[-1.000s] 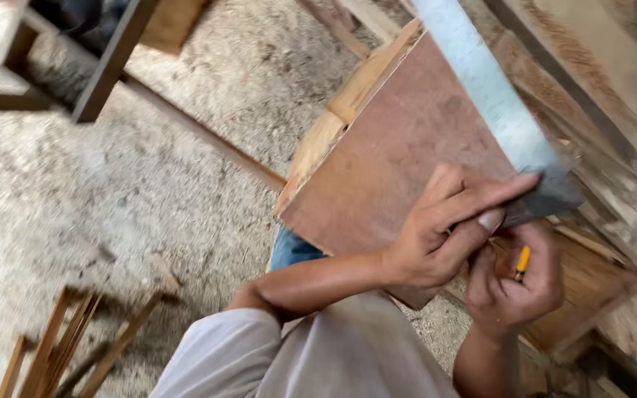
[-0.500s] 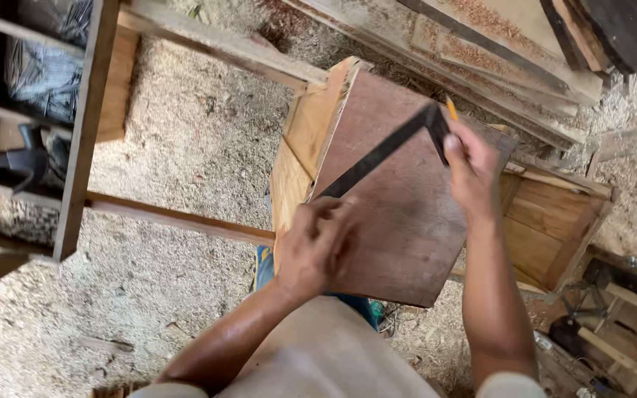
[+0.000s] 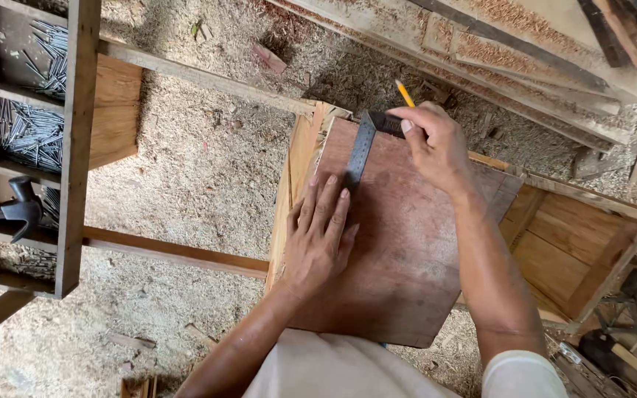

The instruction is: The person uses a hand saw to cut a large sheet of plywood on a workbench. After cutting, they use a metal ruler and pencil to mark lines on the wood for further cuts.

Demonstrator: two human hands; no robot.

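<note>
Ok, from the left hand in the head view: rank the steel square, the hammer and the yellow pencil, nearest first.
1. Steel square: its blade lies at the left hand's fingertips.
2. Yellow pencil: beyond the square, held in the right hand.
3. Hammer: far left, on the nail rack.

One pencil (image 3: 404, 93), one hammer (image 3: 10, 211), two hands (image 3: 318, 236).

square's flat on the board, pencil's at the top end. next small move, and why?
Probably draw the pencil down along the metal square. The left hand lies flat on the reddish board, fingertips pinning the blade's lower end; the right hand grips pencil and square at the board's far edge. No line shows beside the blade yet.
</note>
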